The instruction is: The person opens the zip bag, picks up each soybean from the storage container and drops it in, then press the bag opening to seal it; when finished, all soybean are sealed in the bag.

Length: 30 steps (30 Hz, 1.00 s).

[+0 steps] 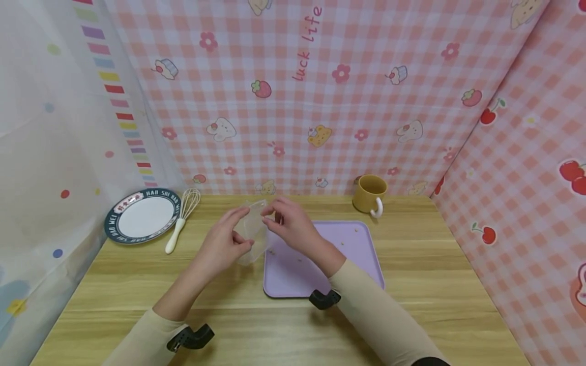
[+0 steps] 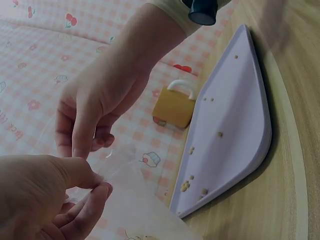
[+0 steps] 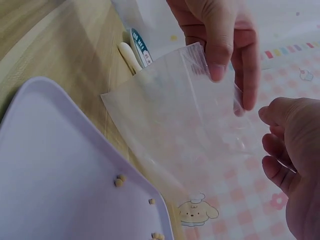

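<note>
My left hand (image 1: pixel 225 239) pinches a clear plastic zip bag (image 3: pixel 165 110) by its top edge, thumb on one side and fingers on the other. The bag hangs slanted over the left edge of a lilac tray (image 1: pixel 316 282). My right hand (image 1: pixel 293 223) has curled fingers, its fingertips right at the bag's other upper edge; I cannot tell if they grip the film. In the left wrist view, the right fingertips partly pass behind the left thumb. Several small tan bits (image 2: pixel 185 186) lie scattered on the tray.
A yellow mug (image 1: pixel 370 195) with a white handle stands behind the tray's right corner. At the back left, a white whisk (image 1: pixel 176 235) lies against a plate (image 1: pixel 146 218) with a dark green rim. Patterned cloth walls (image 1: pixel 293 112) enclose the wooden table (image 1: pixel 256 330).
</note>
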### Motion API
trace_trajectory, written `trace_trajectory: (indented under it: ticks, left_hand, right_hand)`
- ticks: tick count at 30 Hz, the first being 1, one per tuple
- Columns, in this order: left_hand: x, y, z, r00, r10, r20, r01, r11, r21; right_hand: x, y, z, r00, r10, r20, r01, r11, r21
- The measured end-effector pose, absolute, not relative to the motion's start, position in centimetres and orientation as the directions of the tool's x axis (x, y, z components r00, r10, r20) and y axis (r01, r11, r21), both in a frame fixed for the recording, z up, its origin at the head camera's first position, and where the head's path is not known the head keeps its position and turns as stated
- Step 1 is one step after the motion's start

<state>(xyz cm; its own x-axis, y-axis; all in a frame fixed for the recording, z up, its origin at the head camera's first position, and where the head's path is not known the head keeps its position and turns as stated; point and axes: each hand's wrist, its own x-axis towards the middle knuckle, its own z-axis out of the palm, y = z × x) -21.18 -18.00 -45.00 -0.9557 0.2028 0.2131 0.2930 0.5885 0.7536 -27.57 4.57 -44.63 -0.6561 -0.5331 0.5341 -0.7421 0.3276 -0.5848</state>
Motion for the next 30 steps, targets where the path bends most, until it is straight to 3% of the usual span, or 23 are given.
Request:
trace_trajectory:
  ticks: [13, 30]
  left_hand:
    - [-21.2, -18.0, -45.0, -0.958, 0.202, 0.203, 0.285, 0.596, 0.751]
    - [-21.3, -17.8, -45.1, -0.958, 0.195, 0.208, 0.285, 0.602, 0.746]
  right_hand:
    - [-27.9, 4.5, -44.8, -0.683, -0.511, 0.522, -0.718, 0.34, -0.607]
    - [-26.1, 9.8, -46.8, -0.816, -0.468, 0.338, -0.533, 0.387, -0.752]
